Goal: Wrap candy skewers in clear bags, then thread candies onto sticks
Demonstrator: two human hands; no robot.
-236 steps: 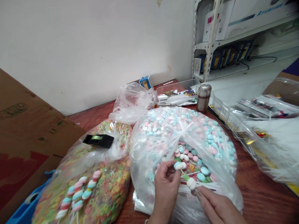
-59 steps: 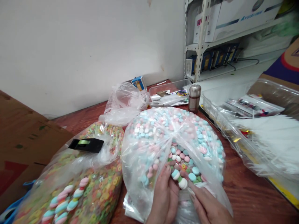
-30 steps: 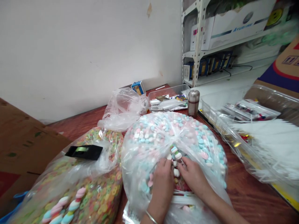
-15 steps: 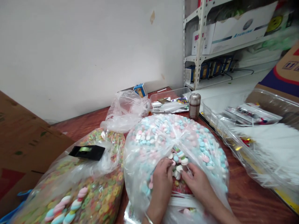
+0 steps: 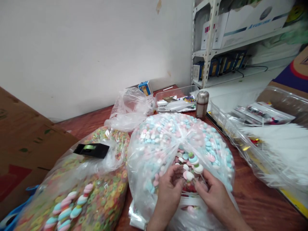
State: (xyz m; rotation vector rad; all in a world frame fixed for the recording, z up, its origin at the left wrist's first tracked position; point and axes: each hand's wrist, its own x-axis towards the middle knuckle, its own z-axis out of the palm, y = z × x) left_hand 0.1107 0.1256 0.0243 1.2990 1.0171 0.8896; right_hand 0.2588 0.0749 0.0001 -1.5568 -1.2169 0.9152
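A large clear bag full of pink, blue and white button-shaped candies lies in front of me, gathered at its middle. Over its front, my left hand is closed in a pinch beside pink and white candies. My right hand pinches from the other side, its fingertips against the same candies. Just above the right fingers, a stack of candies in green, blue and white stands out. What exactly lies between the fingertips is partly hidden. Below the hands are thin white sticks.
At left, a bag of ring-shaped candies bears a black tape dispenser and several candy skewers. A metal flask stands behind. Clear trays with packets and white sticks sit right; a cardboard box is far left.
Both hands have shifted slightly down and right, with the candies between them. The candy stack near the right fingers shows more plainly. The camera view has tilted a little.
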